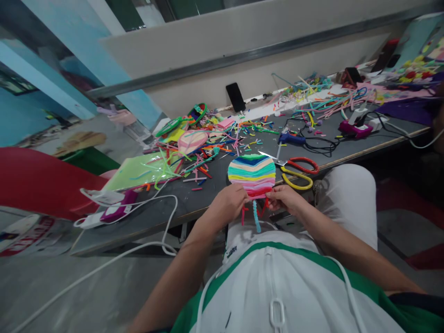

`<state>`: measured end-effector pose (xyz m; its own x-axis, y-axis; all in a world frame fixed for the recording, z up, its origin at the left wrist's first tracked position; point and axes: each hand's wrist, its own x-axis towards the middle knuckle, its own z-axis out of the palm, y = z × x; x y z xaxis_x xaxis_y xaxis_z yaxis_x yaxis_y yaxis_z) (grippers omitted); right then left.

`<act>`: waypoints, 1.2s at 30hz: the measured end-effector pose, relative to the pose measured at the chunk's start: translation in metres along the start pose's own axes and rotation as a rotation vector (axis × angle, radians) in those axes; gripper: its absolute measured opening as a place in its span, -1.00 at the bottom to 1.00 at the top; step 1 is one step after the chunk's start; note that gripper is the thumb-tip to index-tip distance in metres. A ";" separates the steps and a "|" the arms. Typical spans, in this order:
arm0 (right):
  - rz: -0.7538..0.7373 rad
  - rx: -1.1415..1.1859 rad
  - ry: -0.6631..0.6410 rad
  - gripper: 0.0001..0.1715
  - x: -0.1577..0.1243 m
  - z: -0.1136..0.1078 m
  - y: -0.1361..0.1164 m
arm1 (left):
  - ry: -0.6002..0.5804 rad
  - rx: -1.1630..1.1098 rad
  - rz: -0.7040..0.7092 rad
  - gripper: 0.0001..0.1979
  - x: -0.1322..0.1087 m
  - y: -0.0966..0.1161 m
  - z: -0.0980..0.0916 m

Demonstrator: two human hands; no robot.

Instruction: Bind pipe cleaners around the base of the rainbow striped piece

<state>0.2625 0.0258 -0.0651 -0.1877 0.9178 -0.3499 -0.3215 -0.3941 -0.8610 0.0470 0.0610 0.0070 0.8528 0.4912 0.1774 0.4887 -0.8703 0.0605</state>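
Observation:
A round disc with rainbow stripes of fuzzy pipe cleaner (pixel 252 173) lies at the table's near edge, tilted toward me. My left hand (pixel 233 198) pinches its lower left rim. At the lower right rim my right hand (pixel 282 198) has its fingers closed on the disc beside a red pipe cleaner end. A twisted light-blue pipe cleaner (pixel 256 216) hangs from the bottom of the disc, with red ends on either side of it. Just right of the disc lie scissors (pixel 299 173) with one red and one yellow handle, blades pointing left.
Cut pipe cleaner pieces (pixel 251 134) litter the dark table (pixel 215 203). A blue glue gun (pixel 291 138) with a black cord lies beyond the scissors. A phone (pixel 236 97) leans on the wall. Purple power strips (pixel 120 206) with white cables sit at the left and right.

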 end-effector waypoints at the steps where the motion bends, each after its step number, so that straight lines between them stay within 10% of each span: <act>1: 0.002 -0.008 -0.005 -0.76 0.000 0.000 -0.001 | 0.010 -0.020 -0.027 -0.84 -0.001 0.002 -0.002; 21: -0.064 0.184 -0.041 -0.74 -0.006 -0.002 0.004 | -0.021 -0.153 -0.046 -0.92 0.021 0.028 -0.026; 36: -0.155 0.184 -0.042 -0.68 -0.004 -0.004 0.010 | -0.209 0.002 0.013 -0.88 0.051 0.038 -0.001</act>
<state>0.2635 0.0187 -0.0738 -0.1602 0.9666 -0.2003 -0.5127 -0.2549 -0.8199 0.1088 0.0532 0.0193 0.8786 0.4767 -0.0298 0.4776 -0.8767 0.0571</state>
